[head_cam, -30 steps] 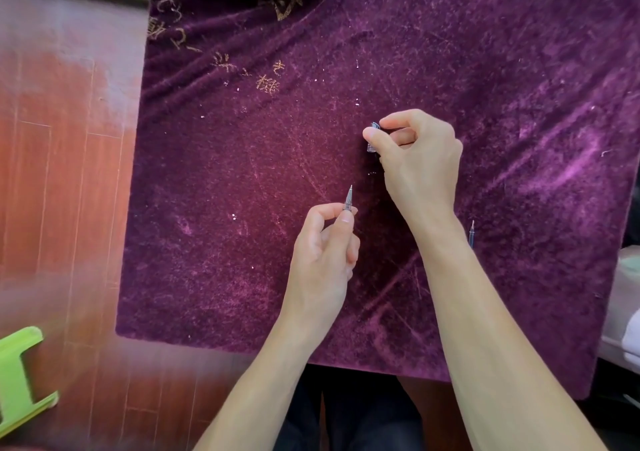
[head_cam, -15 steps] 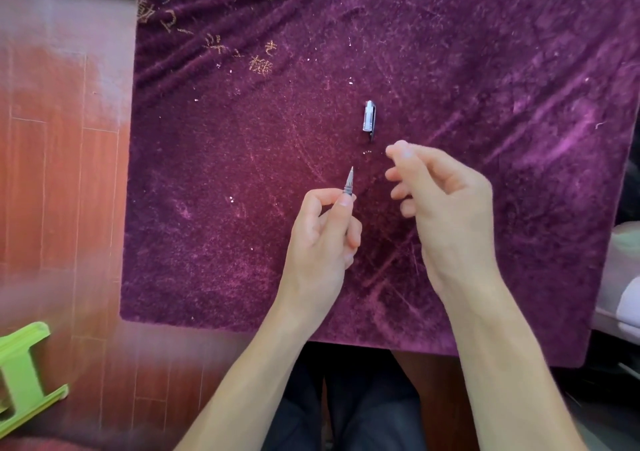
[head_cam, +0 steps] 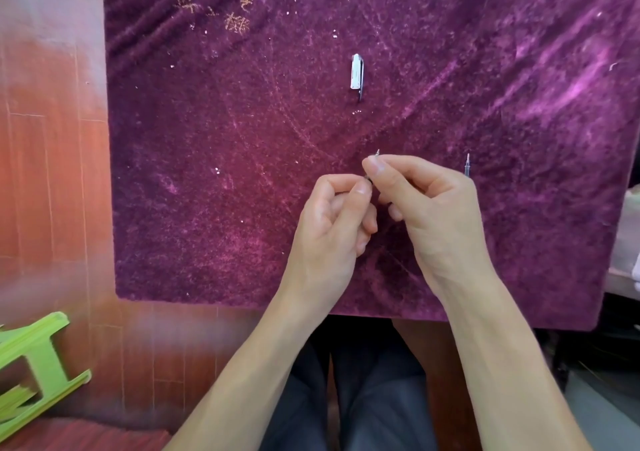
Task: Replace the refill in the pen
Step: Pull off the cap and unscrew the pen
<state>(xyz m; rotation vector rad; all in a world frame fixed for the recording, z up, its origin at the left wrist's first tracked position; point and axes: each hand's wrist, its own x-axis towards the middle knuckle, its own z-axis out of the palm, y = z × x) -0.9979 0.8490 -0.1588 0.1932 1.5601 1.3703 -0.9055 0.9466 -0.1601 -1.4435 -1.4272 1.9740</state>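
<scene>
- On the purple velvet cloth covering the table, both hands meet near the middle, close to the near edge.
- Left hand: fingers curled, thumb and forefinger pinched on the pen. Barrel is almost fully hidden inside the fist.
- Right hand: thumb and forefinger pinched on the pen's front end, just beyond the left hand's fingertips. The two pinches touch or nearly touch.
- Only the pen's metal tip shows, poking out past the right thumb and pointing away from the person. Can't tell whether the tip section is tight on the barrel or loose.
- Pen cap: lies flat on the cloth, well beyond the hands, lengthwise away from the person, clip on its right side. Nothing touches it.
- Loose refill: on the cloth just right of the right hand. Only the pointed tip and a short bit of dark tube show; the rest is behind the hand. Can't tell if it touches the hand.
- Gold embroidered characters on the cloth's far left corner; white specks scattered over the fabric.
- Left of the table: reddish wood floor, with a green plastic stool at the lower left corner.
- Below the table edge: person's lap in dark trousers.
</scene>
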